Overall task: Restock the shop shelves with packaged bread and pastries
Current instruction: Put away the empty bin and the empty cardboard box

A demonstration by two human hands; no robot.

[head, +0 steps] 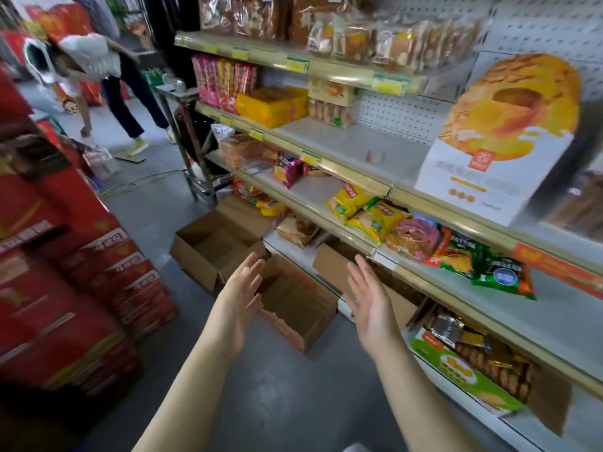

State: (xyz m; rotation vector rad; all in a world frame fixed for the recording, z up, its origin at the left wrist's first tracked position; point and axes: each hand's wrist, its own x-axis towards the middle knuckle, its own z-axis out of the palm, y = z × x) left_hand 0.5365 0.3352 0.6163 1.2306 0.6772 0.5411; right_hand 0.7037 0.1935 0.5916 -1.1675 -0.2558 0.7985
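**Left hand (pixel 239 285) and right hand (pixel 372 308) spread and empty over the floor boxes**

I have both hands stretched out in front of me. The fingers are straight, the palms roughly face each other, and nothing is held between them. They hang above the nearer cardboard box (pixel 295 308) on the floor at the foot of the shelves (pixel 359 177). A second open box (pixel 208 252) sits just beyond it. As far as I can see into either box, both look empty.

The stock itself is already up on the rack. Packaged bread (pixel 359 40) crowds the top shelf. A tall pastry box (pixel 489 164) stands at the right end of the shelf below, and a long bare stretch of that shelf runs to its left. Yellow packets (pixel 362 212) and a green packet (pixel 483 264) lie lower down.

My read is that I am between loads. With nothing in hand, the step is either fetching more goods or clearing the spent cardboard. If it is the box, the next move calls for lowering both hands to its side walls and closing them evenly, since thin card will buckle under a one-sided squeeze. If it is fresh stock, I need a full carton first, and I cannot see one within reach. The red cartons (pixel 81 288) stacked on my left are not obviously bread.
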